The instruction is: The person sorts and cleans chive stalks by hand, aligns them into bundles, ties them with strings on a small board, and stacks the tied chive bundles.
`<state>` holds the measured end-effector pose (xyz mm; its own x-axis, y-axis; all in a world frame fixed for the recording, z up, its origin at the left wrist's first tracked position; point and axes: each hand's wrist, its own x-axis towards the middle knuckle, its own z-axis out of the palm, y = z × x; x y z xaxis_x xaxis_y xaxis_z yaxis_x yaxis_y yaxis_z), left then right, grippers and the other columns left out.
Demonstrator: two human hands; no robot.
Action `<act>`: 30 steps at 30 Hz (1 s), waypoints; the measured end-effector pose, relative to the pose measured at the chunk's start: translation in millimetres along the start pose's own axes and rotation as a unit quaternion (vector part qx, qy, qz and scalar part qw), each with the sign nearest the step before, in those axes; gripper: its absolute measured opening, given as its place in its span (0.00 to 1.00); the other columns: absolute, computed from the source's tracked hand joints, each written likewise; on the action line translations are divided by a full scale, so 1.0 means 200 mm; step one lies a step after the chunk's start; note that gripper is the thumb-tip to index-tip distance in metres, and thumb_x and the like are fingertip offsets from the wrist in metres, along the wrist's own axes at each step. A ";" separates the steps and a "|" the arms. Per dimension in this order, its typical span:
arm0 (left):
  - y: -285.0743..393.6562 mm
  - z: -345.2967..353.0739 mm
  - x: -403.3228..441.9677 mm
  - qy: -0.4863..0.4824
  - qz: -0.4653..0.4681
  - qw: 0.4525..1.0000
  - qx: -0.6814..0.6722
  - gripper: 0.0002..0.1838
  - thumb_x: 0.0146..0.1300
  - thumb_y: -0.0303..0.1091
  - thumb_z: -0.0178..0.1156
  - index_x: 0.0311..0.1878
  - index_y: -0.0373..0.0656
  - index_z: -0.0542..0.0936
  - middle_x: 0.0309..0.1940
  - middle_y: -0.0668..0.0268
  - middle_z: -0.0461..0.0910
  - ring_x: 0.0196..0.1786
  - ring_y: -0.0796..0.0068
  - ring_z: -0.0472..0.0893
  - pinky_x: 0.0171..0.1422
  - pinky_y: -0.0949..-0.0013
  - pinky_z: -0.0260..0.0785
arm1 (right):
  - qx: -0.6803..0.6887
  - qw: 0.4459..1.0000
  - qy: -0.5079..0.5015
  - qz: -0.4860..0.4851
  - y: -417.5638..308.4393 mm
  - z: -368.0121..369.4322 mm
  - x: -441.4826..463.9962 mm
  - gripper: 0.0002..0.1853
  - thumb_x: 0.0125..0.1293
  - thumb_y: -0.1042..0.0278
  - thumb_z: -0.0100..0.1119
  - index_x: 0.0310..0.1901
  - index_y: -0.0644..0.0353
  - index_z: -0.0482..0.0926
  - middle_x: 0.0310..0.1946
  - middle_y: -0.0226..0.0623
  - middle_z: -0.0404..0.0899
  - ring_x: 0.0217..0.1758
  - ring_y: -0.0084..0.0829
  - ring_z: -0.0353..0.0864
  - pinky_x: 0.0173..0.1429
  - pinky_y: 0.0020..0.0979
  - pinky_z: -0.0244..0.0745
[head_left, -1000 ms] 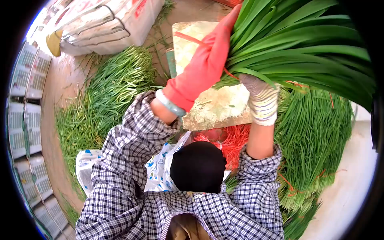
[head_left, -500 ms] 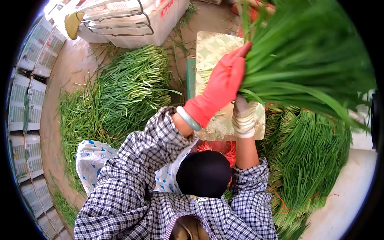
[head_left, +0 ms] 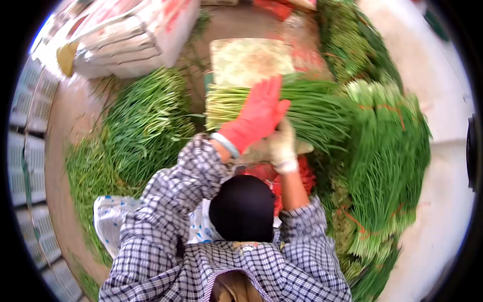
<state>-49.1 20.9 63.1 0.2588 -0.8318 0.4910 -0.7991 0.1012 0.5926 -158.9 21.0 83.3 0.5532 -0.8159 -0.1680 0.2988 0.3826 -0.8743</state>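
Note:
A bunch of garlic chives (head_left: pixel 317 105) lies crosswise on a pale patterned board (head_left: pixel 251 58), pale cut ends to the left and green leaves to the right. Across its top rests my left hand (head_left: pixel 259 110), in a red rubber glove, fingers stretched out and thumb apart. My right hand (head_left: pixel 283 146), in a whitish knit glove, is at the bunch's near side, just below the red glove. Its fingers look curled against the stems, partly hidden and blurred.
Loose chives (head_left: pixel 146 121) are heaped on the floor at left. Tied chive bundles (head_left: pixel 382 151) are stacked at right beside a pale ledge (head_left: pixel 443 201). A white foam box (head_left: pixel 171 30) stands at upper left, with crates (head_left: pixel 37 221) along the left edge. Red ties (head_left: pixel 305 173) lie near the board.
The chives have come down from a raised, fanned-out position onto the board. Both hands moved down with them, and the left hand now lies flat over the stems. The camera view has shifted.

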 end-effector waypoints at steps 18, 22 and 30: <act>-0.17 -0.01 -0.05 -0.193 -0.002 0.932 0.307 0.56 0.44 0.51 0.70 0.71 0.30 0.55 0.49 0.58 0.74 0.58 0.60 0.72 0.74 0.57 0.57 | -0.184 0.983 0.019 -0.011 0.23 -0.07 -0.13 0.10 0.66 0.68 0.55 0.33 0.67 0.80 0.22 0.34 0.77 0.27 0.23 0.72 0.35 0.28 0.69; -0.13 -0.04 -0.04 -0.214 -0.012 0.922 0.323 0.64 0.37 0.51 0.76 0.72 0.27 0.51 0.54 0.56 0.72 0.60 0.60 0.72 0.75 0.56 0.55 | -0.226 0.972 -0.001 -0.066 0.46 -0.19 -0.15 0.08 0.66 0.68 0.55 0.31 0.62 0.78 0.20 0.25 0.69 0.23 0.20 0.64 0.28 0.27 0.61; -0.12 -0.04 -0.05 -0.214 -0.014 0.927 0.309 0.63 0.37 0.50 0.77 0.71 0.27 0.52 0.55 0.54 0.71 0.61 0.59 0.71 0.75 0.54 0.55 | -0.248 0.962 -0.113 -0.021 -0.31 -0.41 0.04 0.14 0.67 0.59 0.62 0.48 0.57 0.82 0.33 0.32 0.84 0.32 0.26 0.78 0.40 0.27 0.76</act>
<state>-28.4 31.7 49.4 0.1516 -0.9829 0.1047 -0.9875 -0.1461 0.0587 -237.4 -45.0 99.0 0.7207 -0.6895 -0.0726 -0.0511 0.0516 -0.9974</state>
